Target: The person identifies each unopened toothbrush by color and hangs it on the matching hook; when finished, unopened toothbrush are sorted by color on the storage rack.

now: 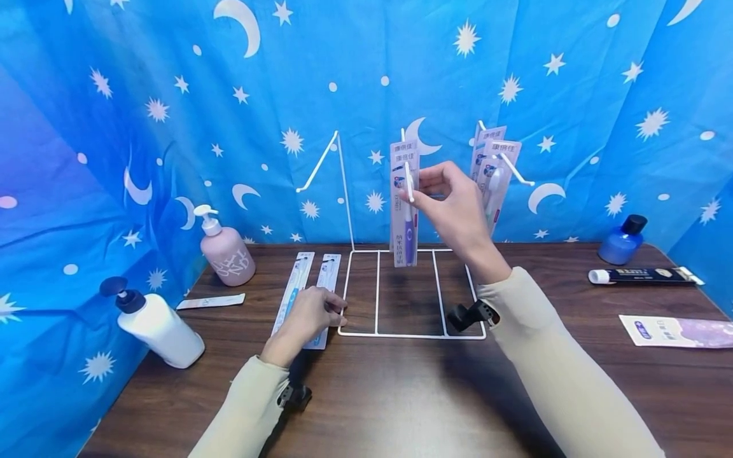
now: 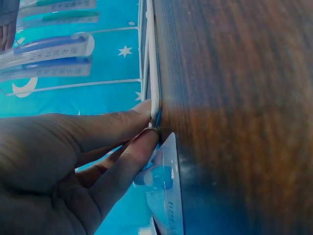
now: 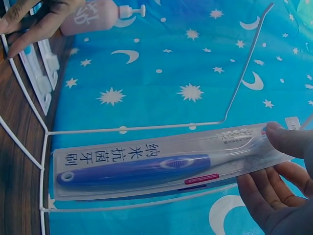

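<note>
A white wire rack [image 1: 415, 336] stands on the table with its hooks raised at the back. My left hand [image 1: 309, 312] pinches the front left corner of its base between thumb and fingers. At the middle hook, my right hand [image 1: 455, 200] pinches the upper part of a packaged purple toothbrush [image 1: 408, 245], thumb on the front in the right wrist view. Another pack hangs right behind it. On the right hook hang packaged toothbrushes [image 1: 502, 166]; the left hook [image 1: 317, 166] is bare. Beside and under my left hand lie two packaged blue toothbrushes [image 1: 293, 286].
At the left stand a pink pump bottle [image 1: 229, 254] and a white pump bottle [image 1: 160, 331], with a slim white packet [image 1: 210, 301] nearby. To the right are a blue bottle [image 1: 621, 243], a black tube [image 1: 644, 276] and a white-and-purple packet [image 1: 676, 331]. A blue starry cloth [image 1: 366, 57] hangs behind.
</note>
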A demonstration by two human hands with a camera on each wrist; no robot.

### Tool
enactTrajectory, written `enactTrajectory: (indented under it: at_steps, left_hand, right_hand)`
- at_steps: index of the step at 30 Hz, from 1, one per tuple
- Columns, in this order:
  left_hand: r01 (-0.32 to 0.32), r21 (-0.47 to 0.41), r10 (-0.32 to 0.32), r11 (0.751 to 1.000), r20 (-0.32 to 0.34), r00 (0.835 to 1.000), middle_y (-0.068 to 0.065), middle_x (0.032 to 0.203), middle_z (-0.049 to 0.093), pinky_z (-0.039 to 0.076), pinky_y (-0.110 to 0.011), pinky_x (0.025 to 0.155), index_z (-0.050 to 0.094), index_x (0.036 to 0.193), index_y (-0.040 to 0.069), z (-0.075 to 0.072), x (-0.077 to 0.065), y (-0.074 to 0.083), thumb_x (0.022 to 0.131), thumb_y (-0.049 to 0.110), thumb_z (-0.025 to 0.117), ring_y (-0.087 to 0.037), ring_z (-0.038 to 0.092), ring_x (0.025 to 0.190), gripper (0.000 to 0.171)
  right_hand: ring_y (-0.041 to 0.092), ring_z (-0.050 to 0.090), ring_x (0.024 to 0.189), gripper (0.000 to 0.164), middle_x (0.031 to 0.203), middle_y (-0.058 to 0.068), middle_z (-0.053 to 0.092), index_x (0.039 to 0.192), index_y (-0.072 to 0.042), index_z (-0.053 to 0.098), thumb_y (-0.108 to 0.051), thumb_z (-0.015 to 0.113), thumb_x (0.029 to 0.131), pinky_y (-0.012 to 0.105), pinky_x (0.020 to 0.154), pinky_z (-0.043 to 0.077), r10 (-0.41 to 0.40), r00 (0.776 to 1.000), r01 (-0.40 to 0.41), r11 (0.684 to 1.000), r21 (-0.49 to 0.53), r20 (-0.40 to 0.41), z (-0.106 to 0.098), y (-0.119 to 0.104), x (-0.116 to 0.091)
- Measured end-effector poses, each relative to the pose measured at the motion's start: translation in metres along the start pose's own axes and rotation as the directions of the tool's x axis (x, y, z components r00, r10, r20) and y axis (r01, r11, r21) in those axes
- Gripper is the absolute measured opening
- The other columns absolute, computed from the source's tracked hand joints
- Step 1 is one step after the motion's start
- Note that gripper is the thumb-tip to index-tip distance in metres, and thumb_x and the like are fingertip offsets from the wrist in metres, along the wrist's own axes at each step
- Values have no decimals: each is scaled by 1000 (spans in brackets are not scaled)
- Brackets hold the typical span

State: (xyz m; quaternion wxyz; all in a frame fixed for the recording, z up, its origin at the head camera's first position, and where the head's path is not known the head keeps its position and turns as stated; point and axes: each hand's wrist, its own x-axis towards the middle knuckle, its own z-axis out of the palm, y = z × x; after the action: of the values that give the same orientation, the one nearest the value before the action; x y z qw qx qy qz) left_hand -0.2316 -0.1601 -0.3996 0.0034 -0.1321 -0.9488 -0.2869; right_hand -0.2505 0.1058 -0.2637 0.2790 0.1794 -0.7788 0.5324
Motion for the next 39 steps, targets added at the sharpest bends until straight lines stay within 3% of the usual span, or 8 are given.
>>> enactTrajectory:
  at_steps: [15,24,31,39]
  left_hand:
    - [-19,30,20,999,-7,1000,3,78,67,47,-28,65,77,96,9,3,1,2,72,12,86,-8,57,69,26]
    - [-21,37,21,999,-12,1000,3,78,68,48,-28,66,77,96,9,2,2,2,71,12,86,-8,58,69,26]
    - [-8,37,8,999,3,1000,3,78,67,47,-28,65,77,97,9,1,1,2,73,11,85,-9,57,69,26]
    - [3,33,-3,999,6,1000,3,80,67,47,-29,66,77,98,9,-1,0,2,73,12,85,-10,57,71,26]
  right_hand:
    - [14,63,93,36,103,2,66,112,-8,62,-27,77,84,33,83,46,46,999,-46,999,-22,-14,1,6,3]
    - [12,62,97,43,106,-1,66,117,-11,62,-38,74,85,34,88,46,77,997,-76,996,-54,8,-4,6,-6]
    - [13,64,97,43,107,1,67,117,-10,64,-38,73,86,35,87,49,61,998,-58,995,-85,29,-24,8,-30]
    - [10,67,92,30,104,2,70,113,-9,65,-22,73,88,18,80,49,8,999,-6,997,-81,34,-57,4,-56]
